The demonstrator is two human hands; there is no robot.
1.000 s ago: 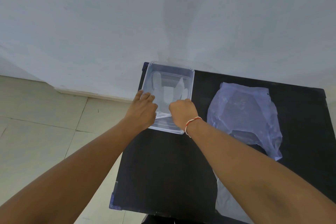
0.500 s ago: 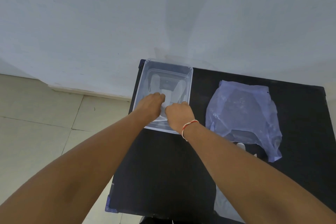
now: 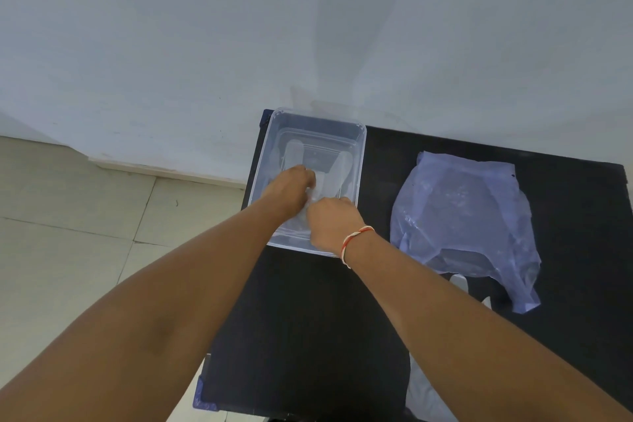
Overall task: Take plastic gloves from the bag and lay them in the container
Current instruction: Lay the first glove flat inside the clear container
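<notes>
A clear plastic container (image 3: 359, 147) stands at the far left corner of the black table. Clear plastic gloves (image 3: 337, 169) lie inside it, fingers pointing toward the wall. Both hands reach into the container. My left hand (image 3: 291, 187) presses down on the gloves with curled fingers. Close beside it, my right hand (image 3: 334, 221), with a red-and-white thread at the wrist, pinches the glove plastic near the front wall. A crumpled bluish plastic bag (image 3: 462, 216) lies flat to the right of the container, apart from both hands.
The black table (image 3: 308, 336) stands against a white wall; tiled floor lies to its left. Pale glove fingers (image 3: 459, 281) poke out below the bag's front edge. More clear plastic (image 3: 424, 394) hangs off the table's near edge under my right forearm.
My left hand has moved from the container's left rim into the container, next to my right hand. The view has shifted slightly; the bag stays put.
</notes>
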